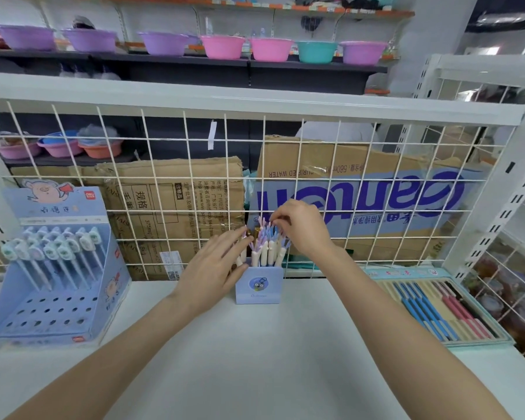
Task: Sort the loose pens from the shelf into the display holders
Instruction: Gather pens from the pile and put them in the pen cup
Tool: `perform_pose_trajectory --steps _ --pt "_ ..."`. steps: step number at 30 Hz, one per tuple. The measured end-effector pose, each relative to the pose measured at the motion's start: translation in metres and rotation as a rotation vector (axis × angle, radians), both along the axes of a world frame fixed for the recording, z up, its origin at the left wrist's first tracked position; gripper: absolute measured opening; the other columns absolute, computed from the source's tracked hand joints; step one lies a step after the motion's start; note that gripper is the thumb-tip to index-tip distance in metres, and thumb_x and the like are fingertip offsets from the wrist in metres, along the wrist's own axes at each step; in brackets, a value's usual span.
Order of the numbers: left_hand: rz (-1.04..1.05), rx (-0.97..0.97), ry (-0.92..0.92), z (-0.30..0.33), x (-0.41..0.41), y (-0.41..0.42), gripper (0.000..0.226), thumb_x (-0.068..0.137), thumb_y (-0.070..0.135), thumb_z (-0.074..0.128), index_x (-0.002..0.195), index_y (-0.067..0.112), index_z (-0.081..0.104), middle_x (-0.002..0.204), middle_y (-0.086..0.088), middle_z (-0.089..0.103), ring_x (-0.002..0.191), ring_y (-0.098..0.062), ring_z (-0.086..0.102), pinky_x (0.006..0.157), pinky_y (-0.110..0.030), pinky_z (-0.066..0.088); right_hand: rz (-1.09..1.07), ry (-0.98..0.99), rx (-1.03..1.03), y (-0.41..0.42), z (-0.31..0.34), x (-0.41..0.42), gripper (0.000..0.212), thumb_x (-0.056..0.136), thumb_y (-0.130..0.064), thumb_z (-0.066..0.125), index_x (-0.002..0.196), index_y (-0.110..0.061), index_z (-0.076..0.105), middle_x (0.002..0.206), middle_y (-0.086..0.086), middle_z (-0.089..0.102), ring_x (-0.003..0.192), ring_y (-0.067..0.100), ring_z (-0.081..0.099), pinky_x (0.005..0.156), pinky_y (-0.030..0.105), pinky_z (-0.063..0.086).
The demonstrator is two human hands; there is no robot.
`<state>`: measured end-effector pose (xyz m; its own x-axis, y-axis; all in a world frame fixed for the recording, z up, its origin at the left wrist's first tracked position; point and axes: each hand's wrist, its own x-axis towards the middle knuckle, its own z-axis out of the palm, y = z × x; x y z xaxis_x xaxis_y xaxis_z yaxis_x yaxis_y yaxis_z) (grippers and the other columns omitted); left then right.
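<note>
Head view: we see a bunch of pens [265, 247] standing nearly upright in a small blue holder [259, 286], their long axes vertical, pastel tops pointing up and fanning slightly outward. That holder sits on the white shelf [255, 359], just in front of the wire grid panel [164, 177]. Our right hand [300, 228] arches over the pen tops, fingertips curled down and pinching at them. Our left hand [215, 268] lies with fingers straight and spread loosely, pressing against the left side of the bunch and the holder's edge. Far left on the shelf stands a blue tiered display holder [55, 298]; its back rows carry cartoon-capped pens [52, 247] leaning back, while the front holes are unfilled. Far right lies a flat tray [509, 338] of blue, cream and pink pens laid lengthwise in rows. Behind the grid lean cardboard boxes [361, 189]; coloured basins [270, 50] line a higher shelf.
</note>
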<state>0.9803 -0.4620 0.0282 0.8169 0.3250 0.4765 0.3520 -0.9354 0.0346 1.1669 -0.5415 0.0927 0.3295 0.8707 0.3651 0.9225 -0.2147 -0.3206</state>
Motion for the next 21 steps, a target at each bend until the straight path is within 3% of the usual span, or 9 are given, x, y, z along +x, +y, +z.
perform_pose_trajectory --steps 3,8,10,12,15,17,19,21 --pt "0.000 -0.049 -0.003 -0.001 -0.001 -0.001 0.051 0.094 0.041 0.033 0.138 0.017 0.039 0.145 -0.003 0.041 0.128 -0.022 0.045 0.107 -0.042 0.028 0.005 -0.105 -0.089 -0.003 -0.003 0.000 0.027 0.097 -0.017 0.046 0.118 -0.021 0.064 0.126 0.002 0.055 0.116 0.023 0.046 0.097 0.039 0.032" --pt "0.008 -0.083 -0.003 -0.001 -0.003 -0.006 0.054 0.093 0.041 0.032 0.143 0.020 0.033 0.148 -0.003 0.036 0.132 -0.022 0.039 0.109 -0.040 0.023 0.033 -0.181 -0.234 -0.009 -0.001 -0.004 0.040 0.096 -0.008 0.045 0.133 -0.023 0.052 0.138 0.003 0.044 0.125 0.027 0.038 0.101 0.044 0.028" --pt "0.014 -0.106 -0.006 0.000 -0.005 -0.008 0.057 0.093 0.043 0.029 0.146 0.022 0.028 0.151 -0.001 0.031 0.136 -0.020 0.034 0.112 -0.038 0.020 0.039 -0.103 -0.210 -0.012 -0.001 -0.006 0.043 0.096 -0.005 0.044 0.135 -0.022 0.049 0.139 0.005 0.045 0.127 0.026 0.039 0.105 0.044 0.028" --pt "0.020 -0.141 -0.022 0.000 -0.012 -0.012 0.059 0.093 0.046 0.027 0.147 0.024 0.025 0.152 0.001 0.028 0.137 -0.019 0.032 0.113 -0.037 0.023 0.013 0.101 -0.095 -0.019 0.003 -0.011 0.042 0.097 -0.004 0.041 0.135 -0.020 0.049 0.137 0.007 0.049 0.126 0.025 0.044 0.107 0.042 0.034" --pt "0.044 -0.178 -0.089 0.003 -0.027 -0.020 0.054 0.095 0.042 0.038 0.146 0.026 0.027 0.151 0.002 0.030 0.134 -0.019 0.037 0.109 -0.037 0.031 -0.017 0.292 0.077 -0.028 0.017 -0.027 0.037 0.101 -0.011 0.036 0.134 -0.017 0.050 0.135 0.008 0.053 0.122 0.024 0.050 0.101 0.033 0.041" --pt "0.107 -0.232 -0.127 0.004 -0.042 -0.024 0.053 0.096 0.034 0.047 0.145 0.026 0.029 0.152 0.004 0.028 0.133 -0.018 0.038 0.108 -0.037 0.033 0.010 0.318 0.113 -0.029 0.026 -0.045 0.036 0.101 -0.013 0.037 0.134 -0.018 0.050 0.133 0.006 0.054 0.117 0.021 0.054 0.093 0.026 0.042" --pt "0.162 -0.258 -0.170 0.006 -0.060 -0.030 0.052 0.096 0.038 0.044 0.145 0.025 0.031 0.151 0.005 0.030 0.133 -0.016 0.037 0.110 -0.036 0.032 0.077 0.313 0.107 -0.028 0.028 -0.069 0.037 0.099 -0.012 0.042 0.134 -0.021 0.050 0.132 0.005 0.055 0.109 0.018 0.057 0.088 0.023 0.043" --pt "0.239 -0.284 -0.208 0.008 -0.083 -0.037 0.051 0.095 0.040 0.041 0.143 0.024 0.034 0.147 0.005 0.037 0.132 -0.016 0.039 0.110 -0.026 0.023 0.194 0.257 0.105 -0.024 0.023 -0.097 0.038 0.097 -0.010 0.046 0.133 -0.020 0.052 0.133 0.005 0.054 0.114 0.019 0.055 0.094 0.027 0.042"
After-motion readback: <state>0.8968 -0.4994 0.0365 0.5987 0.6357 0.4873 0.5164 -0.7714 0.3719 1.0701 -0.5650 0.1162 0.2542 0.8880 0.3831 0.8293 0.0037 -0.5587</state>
